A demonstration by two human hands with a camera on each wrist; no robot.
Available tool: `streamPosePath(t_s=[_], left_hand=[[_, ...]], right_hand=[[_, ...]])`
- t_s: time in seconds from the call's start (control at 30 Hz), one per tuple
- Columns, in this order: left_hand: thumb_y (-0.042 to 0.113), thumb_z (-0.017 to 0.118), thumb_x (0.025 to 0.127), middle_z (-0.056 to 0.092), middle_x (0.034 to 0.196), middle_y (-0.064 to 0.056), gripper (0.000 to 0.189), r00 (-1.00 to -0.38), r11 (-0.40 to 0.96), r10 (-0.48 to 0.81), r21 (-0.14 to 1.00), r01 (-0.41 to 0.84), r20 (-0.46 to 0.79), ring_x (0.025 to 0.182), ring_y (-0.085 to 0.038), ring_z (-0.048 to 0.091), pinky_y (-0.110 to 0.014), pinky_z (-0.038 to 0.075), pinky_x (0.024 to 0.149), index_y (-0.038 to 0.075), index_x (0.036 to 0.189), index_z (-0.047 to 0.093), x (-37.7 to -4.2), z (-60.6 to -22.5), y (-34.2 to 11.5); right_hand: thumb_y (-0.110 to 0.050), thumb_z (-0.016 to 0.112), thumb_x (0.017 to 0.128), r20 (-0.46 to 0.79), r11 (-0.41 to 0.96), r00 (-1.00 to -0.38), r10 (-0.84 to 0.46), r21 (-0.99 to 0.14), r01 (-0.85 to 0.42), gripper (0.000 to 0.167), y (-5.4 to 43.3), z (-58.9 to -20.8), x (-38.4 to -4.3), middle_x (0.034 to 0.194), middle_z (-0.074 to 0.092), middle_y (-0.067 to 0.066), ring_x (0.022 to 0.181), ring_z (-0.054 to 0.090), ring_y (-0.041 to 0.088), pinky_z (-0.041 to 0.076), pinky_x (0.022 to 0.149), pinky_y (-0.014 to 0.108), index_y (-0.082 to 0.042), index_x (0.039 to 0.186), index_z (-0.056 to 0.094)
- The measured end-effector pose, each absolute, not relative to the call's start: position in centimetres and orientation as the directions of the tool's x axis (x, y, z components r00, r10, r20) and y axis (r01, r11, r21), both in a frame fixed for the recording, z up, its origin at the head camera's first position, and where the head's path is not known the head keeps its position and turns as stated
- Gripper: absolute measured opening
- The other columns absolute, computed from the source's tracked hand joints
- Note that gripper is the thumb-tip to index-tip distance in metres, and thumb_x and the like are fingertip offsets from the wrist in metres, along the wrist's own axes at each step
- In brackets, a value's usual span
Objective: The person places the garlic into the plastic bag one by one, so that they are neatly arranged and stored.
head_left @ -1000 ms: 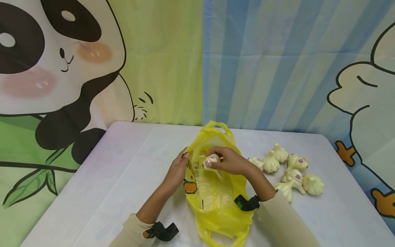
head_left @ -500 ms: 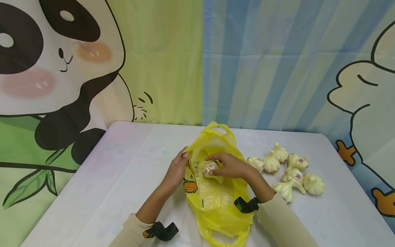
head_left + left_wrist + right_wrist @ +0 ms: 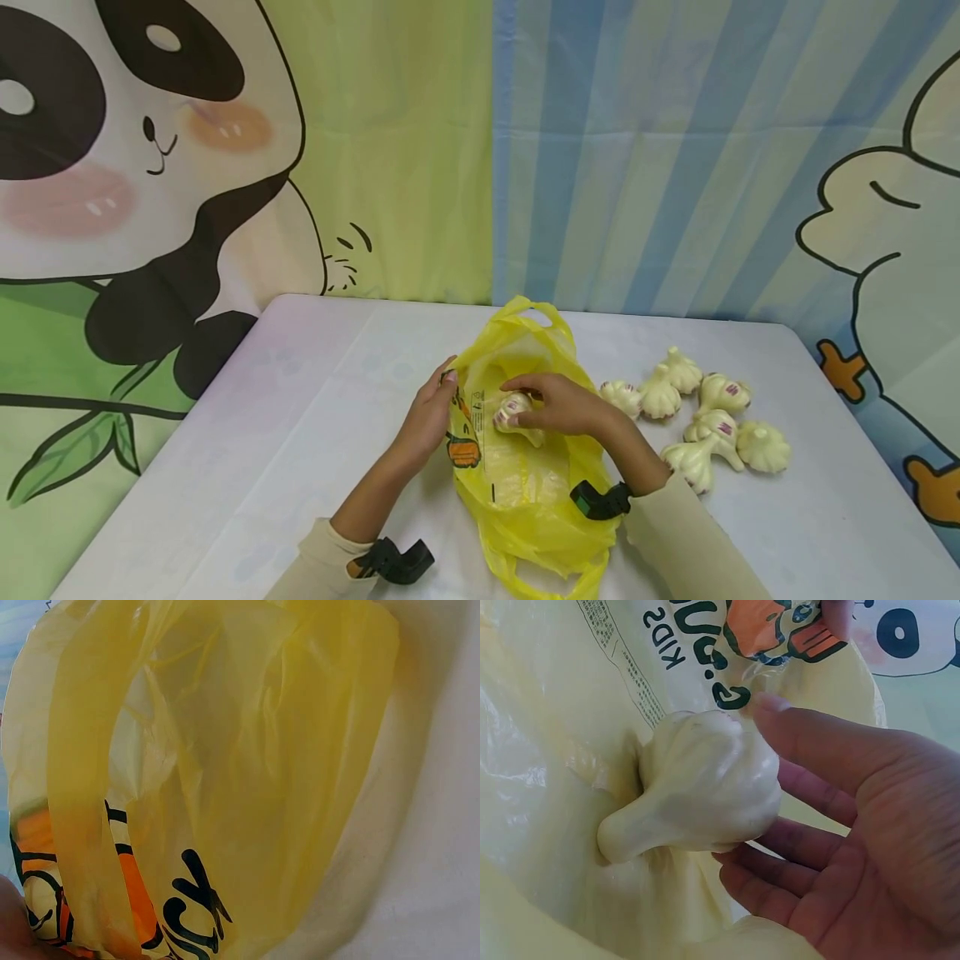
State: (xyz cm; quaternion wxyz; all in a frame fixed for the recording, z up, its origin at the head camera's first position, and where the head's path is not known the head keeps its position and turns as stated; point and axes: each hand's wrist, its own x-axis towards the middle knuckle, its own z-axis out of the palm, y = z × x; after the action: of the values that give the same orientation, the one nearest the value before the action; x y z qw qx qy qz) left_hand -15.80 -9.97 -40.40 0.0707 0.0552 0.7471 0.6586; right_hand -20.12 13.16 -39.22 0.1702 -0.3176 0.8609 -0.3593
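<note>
Head view, garlic bulb [image 3: 510,412] gripped by the right hand [image 3: 561,406], inside an open yellow bag [image 3: 528,492], its ten-o'clock edge pinched by the left hand [image 3: 435,408], more bulbs [image 3: 709,427] clustered at the bag's three o'clock

A bag [image 3: 540,492] lies on the counter [image 3: 300,467] between the left hand [image 3: 430,412] and a cluster of garlic bulbs [image 3: 712,427] at right, another bulb [image 3: 513,411] inside it at the right hand [image 3: 566,406], a backdrop [image 3: 600,167] behind

panda backdrop [image 3: 142,150], left | blue-striped curtain [image 3: 645,183], right | white table [image 3: 315,383], below
</note>
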Motion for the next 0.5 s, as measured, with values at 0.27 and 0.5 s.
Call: streamPosePath(t_s=[0.27,0.5], left_hand=[[0.04,0.029,0.107,0.024,0.158,-0.011,0.057,-0.983,0.122,0.18,0.993,-0.006,-0.028,0.144,-0.03,0.018,-0.051,0.014,0.115,0.012,0.156,0.02,-15.9,-40.4,-10.1],[0.038,0.029,0.108,0.023,0.158,-0.011,0.056,-0.983,0.123,0.18,0.992,0.003,-0.02,0.144,-0.03,0.017,-0.051,0.013,0.115,0.011,0.156,0.02,-15.9,-40.3,-10.3]], right_hand=[[-0.025,0.067,0.094,0.0,0.51,-0.766,-0.643,-0.746,-0.428,0.05,13.6,-38.6,-19.9,0.138,0.053,0.01,0.129,0.046,0.034,0.037,0.105,0.05,-0.003,0.137,0.054],[-0.028,0.067,0.094,0.043,0.472,-0.773,-0.633,-0.77,-0.43,0.05,14.3,-37.5,-19.4,0.137,0.054,0.012,0.129,0.046,0.031,0.037,0.105,0.048,-0.006,0.137,0.055]])
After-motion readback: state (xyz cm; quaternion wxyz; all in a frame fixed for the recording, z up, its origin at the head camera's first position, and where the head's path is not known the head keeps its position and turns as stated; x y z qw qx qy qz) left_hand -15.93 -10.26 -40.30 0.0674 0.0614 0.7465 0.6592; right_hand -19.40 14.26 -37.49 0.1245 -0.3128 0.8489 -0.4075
